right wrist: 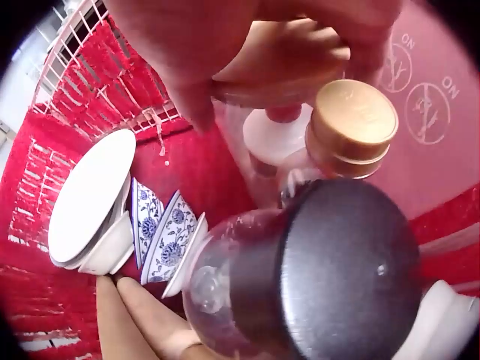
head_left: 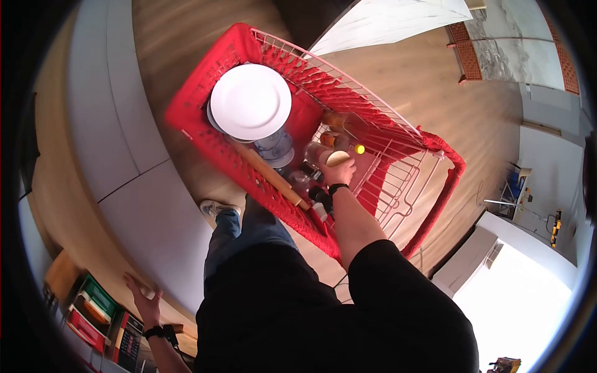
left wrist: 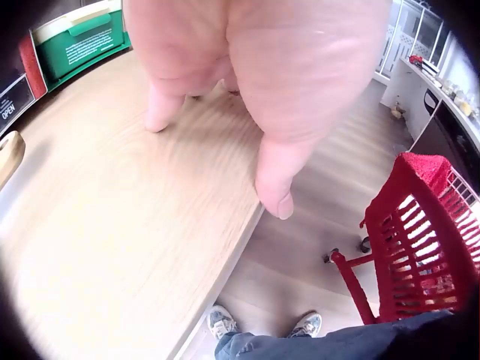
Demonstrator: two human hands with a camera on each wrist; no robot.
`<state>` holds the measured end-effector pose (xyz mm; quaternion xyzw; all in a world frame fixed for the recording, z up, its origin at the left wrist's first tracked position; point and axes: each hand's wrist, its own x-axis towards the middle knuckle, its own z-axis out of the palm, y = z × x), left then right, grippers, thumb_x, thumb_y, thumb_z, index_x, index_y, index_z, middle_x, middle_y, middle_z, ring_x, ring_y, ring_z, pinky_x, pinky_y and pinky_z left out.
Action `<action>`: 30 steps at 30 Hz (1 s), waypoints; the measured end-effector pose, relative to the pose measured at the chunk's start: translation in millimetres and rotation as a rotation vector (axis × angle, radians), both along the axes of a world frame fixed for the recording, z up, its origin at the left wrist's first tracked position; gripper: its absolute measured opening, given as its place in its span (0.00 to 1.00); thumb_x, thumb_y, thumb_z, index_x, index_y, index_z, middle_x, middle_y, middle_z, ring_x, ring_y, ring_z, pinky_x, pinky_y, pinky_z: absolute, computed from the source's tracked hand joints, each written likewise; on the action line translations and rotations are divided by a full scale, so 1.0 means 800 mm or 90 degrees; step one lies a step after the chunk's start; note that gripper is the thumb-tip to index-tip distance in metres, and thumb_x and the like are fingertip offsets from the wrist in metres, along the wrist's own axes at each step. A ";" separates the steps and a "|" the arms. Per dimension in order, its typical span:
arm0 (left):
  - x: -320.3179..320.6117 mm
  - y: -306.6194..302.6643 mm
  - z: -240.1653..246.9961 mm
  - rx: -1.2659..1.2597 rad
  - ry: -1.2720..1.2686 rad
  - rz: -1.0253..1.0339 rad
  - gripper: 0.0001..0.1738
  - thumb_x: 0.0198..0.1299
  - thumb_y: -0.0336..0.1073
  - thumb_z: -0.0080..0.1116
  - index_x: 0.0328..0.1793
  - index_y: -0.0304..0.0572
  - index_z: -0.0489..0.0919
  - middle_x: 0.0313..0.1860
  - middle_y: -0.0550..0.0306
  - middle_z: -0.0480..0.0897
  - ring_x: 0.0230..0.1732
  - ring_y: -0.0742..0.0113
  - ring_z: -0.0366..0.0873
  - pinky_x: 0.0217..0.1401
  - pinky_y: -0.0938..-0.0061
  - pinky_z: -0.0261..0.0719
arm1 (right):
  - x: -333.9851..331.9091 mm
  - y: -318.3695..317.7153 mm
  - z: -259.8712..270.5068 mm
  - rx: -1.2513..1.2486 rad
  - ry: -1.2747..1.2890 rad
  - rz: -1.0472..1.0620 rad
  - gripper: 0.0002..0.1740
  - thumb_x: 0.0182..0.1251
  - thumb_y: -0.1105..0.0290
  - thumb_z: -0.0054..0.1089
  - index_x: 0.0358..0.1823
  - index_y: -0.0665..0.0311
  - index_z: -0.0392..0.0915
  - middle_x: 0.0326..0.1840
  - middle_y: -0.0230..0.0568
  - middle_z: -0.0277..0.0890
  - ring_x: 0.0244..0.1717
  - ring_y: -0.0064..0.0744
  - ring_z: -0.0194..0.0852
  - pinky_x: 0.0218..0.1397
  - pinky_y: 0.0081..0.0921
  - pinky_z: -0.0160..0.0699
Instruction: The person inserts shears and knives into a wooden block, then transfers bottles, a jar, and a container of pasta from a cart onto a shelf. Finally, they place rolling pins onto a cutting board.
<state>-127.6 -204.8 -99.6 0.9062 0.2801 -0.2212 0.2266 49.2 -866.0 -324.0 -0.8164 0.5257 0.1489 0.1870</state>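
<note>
Inside the red shopping cart (head_left: 298, 217), my right hand (head_left: 339, 175) grips a clear jar by its round wooden lid (head_left: 337, 159). In the right wrist view, its fingers curl around that lid (right wrist: 289, 56). Close below it are a bottle with a gold cap (right wrist: 356, 120) and a jar with a black lid (right wrist: 352, 270). White plates (head_left: 250, 101) and blue-and-white bowls (right wrist: 171, 244) sit at one end of the cart, beside wooden rods (head_left: 267, 174). My left hand (left wrist: 262, 67) touches the wooden counter (left wrist: 135, 210) near its edge, fingers extended, holding nothing.
A yellow-capped bottle (head_left: 359, 149) lies among the cart's things. Along the counter stands a green box (left wrist: 82, 45). White cabinets (head_left: 155, 205) run beside the cart, and a white marbled panel (head_left: 385, 25) stands beyond it.
</note>
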 end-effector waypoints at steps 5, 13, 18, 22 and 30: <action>-0.012 0.001 0.000 0.020 -0.015 -0.011 0.73 0.45 0.20 0.79 0.91 0.56 0.40 0.91 0.46 0.42 0.89 0.38 0.38 0.89 0.53 0.48 | -0.010 0.010 0.082 -0.019 -0.061 0.126 0.65 0.44 0.48 0.85 0.77 0.68 0.52 0.69 0.65 0.63 0.71 0.65 0.68 0.73 0.50 0.73; -0.007 0.028 0.017 -0.174 -0.067 0.033 0.59 0.59 0.34 0.74 0.90 0.42 0.45 0.88 0.36 0.50 0.88 0.38 0.45 0.86 0.52 0.54 | -0.027 0.017 0.267 -0.077 -0.258 0.371 0.61 0.46 0.52 0.85 0.77 0.71 0.56 0.64 0.65 0.66 0.63 0.64 0.71 0.68 0.50 0.75; 0.079 -0.020 0.093 -0.043 -0.103 -0.158 0.47 0.61 0.36 0.72 0.83 0.29 0.60 0.81 0.31 0.64 0.82 0.39 0.61 0.84 0.56 0.59 | -0.020 0.045 0.450 -0.115 -0.337 0.589 0.62 0.43 0.56 0.86 0.77 0.71 0.57 0.65 0.59 0.67 0.63 0.60 0.72 0.67 0.49 0.77; 0.181 -0.144 0.208 -0.361 -0.312 -0.414 0.46 0.60 0.43 0.75 0.80 0.32 0.65 0.77 0.37 0.70 0.79 0.43 0.67 0.81 0.57 0.64 | -0.004 0.102 0.585 -0.098 -0.345 0.742 0.61 0.38 0.55 0.80 0.79 0.63 0.60 0.66 0.59 0.68 0.64 0.64 0.73 0.66 0.54 0.79; 0.214 -0.243 0.298 -0.511 -0.665 -0.589 0.71 0.38 0.41 0.87 0.85 0.34 0.51 0.75 0.33 0.68 0.77 0.38 0.66 0.79 0.51 0.67 | 0.009 0.279 0.732 0.041 -0.587 1.064 0.58 0.38 0.62 0.72 0.75 0.80 0.62 0.50 0.55 0.67 0.49 0.52 0.72 0.56 0.40 0.75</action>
